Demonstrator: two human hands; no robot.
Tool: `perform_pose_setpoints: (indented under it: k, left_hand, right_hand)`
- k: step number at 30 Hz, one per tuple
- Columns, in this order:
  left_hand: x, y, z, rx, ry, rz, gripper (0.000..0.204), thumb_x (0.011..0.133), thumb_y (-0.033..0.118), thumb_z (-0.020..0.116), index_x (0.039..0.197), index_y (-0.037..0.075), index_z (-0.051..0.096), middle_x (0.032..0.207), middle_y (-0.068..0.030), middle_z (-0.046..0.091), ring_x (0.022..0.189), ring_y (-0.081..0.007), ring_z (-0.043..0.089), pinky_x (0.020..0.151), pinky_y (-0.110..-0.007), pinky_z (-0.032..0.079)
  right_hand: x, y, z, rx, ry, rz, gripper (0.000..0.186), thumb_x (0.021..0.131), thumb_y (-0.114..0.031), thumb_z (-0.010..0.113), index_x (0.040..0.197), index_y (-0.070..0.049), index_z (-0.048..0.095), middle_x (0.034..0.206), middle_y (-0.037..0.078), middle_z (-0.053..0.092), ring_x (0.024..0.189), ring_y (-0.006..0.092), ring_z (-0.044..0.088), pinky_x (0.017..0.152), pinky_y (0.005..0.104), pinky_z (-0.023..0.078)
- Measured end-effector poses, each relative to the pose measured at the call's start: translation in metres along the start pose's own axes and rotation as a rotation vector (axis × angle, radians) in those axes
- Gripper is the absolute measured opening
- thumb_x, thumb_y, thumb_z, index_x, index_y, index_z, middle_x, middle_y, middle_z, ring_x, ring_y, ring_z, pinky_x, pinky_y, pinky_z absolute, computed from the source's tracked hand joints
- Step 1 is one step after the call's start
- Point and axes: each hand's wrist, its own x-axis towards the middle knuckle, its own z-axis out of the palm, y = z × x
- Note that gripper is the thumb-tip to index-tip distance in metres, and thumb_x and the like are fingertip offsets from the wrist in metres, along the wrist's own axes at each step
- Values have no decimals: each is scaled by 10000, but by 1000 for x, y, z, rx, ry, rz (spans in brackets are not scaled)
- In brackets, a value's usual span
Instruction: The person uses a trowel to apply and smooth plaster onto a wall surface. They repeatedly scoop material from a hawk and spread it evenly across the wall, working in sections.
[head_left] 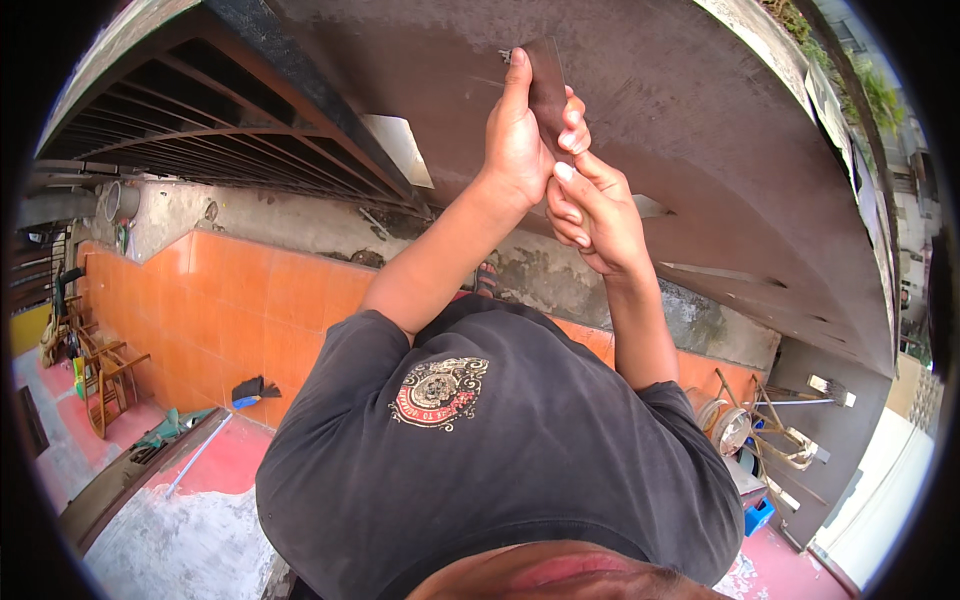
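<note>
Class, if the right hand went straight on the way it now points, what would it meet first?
Most likely the left hand, which holds a flat blade just beyond the right hand; depth makes it unclear whether they touch.

**Soft daylight, heavy lens bend**

Bright, diffuse daylight; shadows faint and soft-edged. Foliage (878,95) at upper right pale, hazy. White panel (878,485), lower right, and whitish floor patch (195,545), lower left, both close to washing out. Slatted grille (215,95) at upper left sinks into deep shade. Left hand (520,140) and right hand (603,215) evenly lit, reasonably crisp. Flat plate (547,85) shows low contrast against the dark brown surface (700,110); that surface's right edge bows strongly. Black vignette, bluish fringe round the circle; detail softens near the rim.
</note>
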Motion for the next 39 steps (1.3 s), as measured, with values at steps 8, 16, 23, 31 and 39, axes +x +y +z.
perform_pose_setpoints:
  k: [8, 16, 23, 31, 39]
  left_hand:
    - [-48, -34, -37, 272, -265, -244, 774, 1071, 630, 356, 1442, -38, 482, 1345, -250, 625, 1277, -367, 610, 1098, -487, 495]
    - [-82, -10, -104, 506, -204, -141, 381, 1129, 308, 452, 1286, -10, 589, 1144, -168, 699, 1038, -225, 683, 970, -389, 549]
    - [-97, 10, -136, 540, -64, 37, 235, 1103, 194, 514, 1114, -9, 632, 967, -113, 691, 871, -162, 656, 834, -332, 554]
    - [-89, 41, -159, 518, 153, 221, 218, 1096, 190, 540, 1102, -2, 644, 877, -51, 620, 781, -124, 571, 769, -290, 520]
    - [-96, 51, -175, 548, 120, 274, 225, 1088, 179, 569, 1087, -13, 685, 880, -40, 648, 789, -102, 599, 744, -255, 522]
  right_hand:
    - [-67, -20, -60, 273, -83, 60, 407, 1117, -157, 420, 1519, -99, 439, 631, -4, 421, 399, 43, 334, 360, 187, 286]
    - [-4, -16, -35, 12, -49, 123, 547, 1091, -186, 531, 1607, -98, 370, 653, -50, 417, 457, 18, 316, 391, 177, 291]
    - [-34, -14, -5, -531, -6, 229, 551, 1047, -203, 617, 1574, -157, 463, 641, -62, 389, 542, 39, 341, 464, 233, 313]
    - [-71, 14, 12, -602, 126, 273, 539, 1066, -216, 580, 1588, -233, 445, 656, -56, 399, 555, 50, 350, 491, 248, 354]
    - [-78, 50, 19, -523, 203, 227, 564, 1062, -184, 566, 1604, -173, 411, 654, -60, 392, 532, 42, 333, 487, 234, 350]
